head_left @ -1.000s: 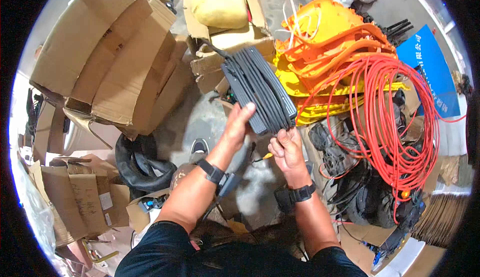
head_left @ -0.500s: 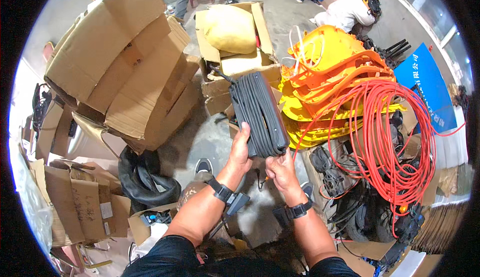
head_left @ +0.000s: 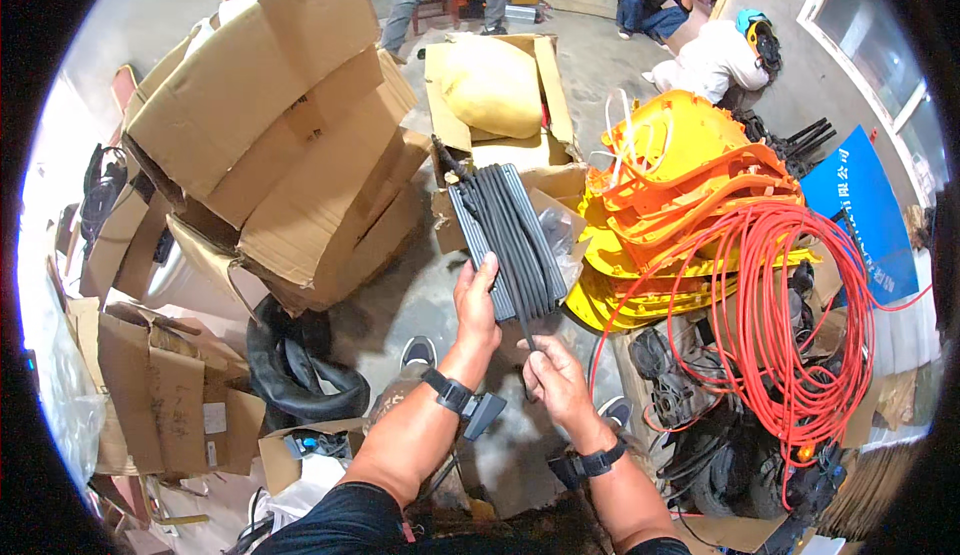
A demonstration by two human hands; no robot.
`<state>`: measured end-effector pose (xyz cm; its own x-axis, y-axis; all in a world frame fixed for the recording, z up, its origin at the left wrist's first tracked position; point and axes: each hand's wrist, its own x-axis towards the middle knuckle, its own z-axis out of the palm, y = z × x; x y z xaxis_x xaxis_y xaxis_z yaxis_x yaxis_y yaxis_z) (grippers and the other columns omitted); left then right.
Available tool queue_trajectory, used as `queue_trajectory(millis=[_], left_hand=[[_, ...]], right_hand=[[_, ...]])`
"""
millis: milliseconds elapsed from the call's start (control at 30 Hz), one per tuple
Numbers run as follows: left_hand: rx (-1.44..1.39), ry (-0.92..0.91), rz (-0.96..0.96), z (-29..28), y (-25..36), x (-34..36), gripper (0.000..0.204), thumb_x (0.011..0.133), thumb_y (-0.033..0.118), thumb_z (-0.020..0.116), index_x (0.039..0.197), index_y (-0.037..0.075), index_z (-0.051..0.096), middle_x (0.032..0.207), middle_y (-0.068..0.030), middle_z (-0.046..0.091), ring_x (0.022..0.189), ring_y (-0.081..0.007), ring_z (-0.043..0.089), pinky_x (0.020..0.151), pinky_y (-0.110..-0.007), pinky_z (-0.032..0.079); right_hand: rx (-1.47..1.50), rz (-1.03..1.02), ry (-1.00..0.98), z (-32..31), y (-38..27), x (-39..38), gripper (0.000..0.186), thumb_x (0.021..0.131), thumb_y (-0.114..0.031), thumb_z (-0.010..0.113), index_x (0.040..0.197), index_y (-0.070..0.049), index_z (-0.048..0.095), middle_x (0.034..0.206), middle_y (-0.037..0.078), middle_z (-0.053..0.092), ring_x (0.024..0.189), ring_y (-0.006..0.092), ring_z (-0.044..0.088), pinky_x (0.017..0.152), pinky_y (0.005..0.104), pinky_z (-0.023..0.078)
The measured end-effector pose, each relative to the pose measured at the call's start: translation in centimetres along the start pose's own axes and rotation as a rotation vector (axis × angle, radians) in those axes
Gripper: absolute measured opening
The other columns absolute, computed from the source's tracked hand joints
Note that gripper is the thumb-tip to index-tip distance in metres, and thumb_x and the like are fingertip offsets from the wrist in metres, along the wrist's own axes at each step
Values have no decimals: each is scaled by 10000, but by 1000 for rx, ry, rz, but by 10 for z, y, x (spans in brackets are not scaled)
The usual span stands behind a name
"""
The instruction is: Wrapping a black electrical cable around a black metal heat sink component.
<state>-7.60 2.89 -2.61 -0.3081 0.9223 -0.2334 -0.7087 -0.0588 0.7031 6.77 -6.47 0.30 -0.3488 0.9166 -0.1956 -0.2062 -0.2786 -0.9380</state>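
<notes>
In front of me is a grey ribbed block with a thick black cable wound lengthwise round it in several turns. My left hand grips the block's near left edge, thumb up along its side. A length of the cable runs down from the near end to my right hand, whose fingers are closed on it. A dark cable end sticks out at the block's far left corner. The underside of the block is hidden.
An open cardboard box with a yellow bundle stands beyond the block. Stacked orange and yellow plastic shells and a coil of red cable lie at right. A large carton and black rubber tubing are at left. Two people sit at the back.
The block has tilted, so its ribbed left side now shows. My right hand has come away from the block's near end and draws a strand of cable down from it.
</notes>
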Motion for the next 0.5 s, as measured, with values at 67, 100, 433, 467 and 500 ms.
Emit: queue_trajectory(millis=[67,100,433,467,500], left_hand=[[52,40,-6,-1,-1,1,381,899,261,640,1163,-5,567,1020,-23,636,898,-130,579,817,-274,444],[101,79,-12,-1,1,2,376,891,259,648,1144,-9,576,994,-19,637,870,-126,574,801,-270,440],[192,42,-27,-4,-3,3,440,871,217,683,1184,-71,568,1045,-80,656,886,-129,620,808,-257,473],[172,42,-27,-5,-5,5,448,874,217,679,1194,-73,560,1044,-81,657,887,-128,621,810,-261,477],[151,45,-28,-6,-6,4,457,876,217,676,1204,-76,552,1042,-83,657,888,-128,623,812,-266,481]], right_hand=[[-9,-59,-62,7,0,-3,239,998,-200,465,1167,-45,528,657,-38,455,556,43,392,488,195,312],[-4,-61,-61,9,0,-3,239,998,-200,465,1167,-45,528,657,-38,455,556,43,392,488,195,312],[-62,-65,-96,23,-13,-21,218,999,-142,430,1154,-13,512,685,-31,432,618,56,405,567,225,369],[-92,-85,-98,22,-13,-22,220,997,-139,429,1158,-15,512,683,-31,431,620,57,405,570,227,373],[-121,-102,-100,21,-13,-23,221,996,-137,429,1162,-17,511,681,-31,430,623,57,406,573,230,376]])
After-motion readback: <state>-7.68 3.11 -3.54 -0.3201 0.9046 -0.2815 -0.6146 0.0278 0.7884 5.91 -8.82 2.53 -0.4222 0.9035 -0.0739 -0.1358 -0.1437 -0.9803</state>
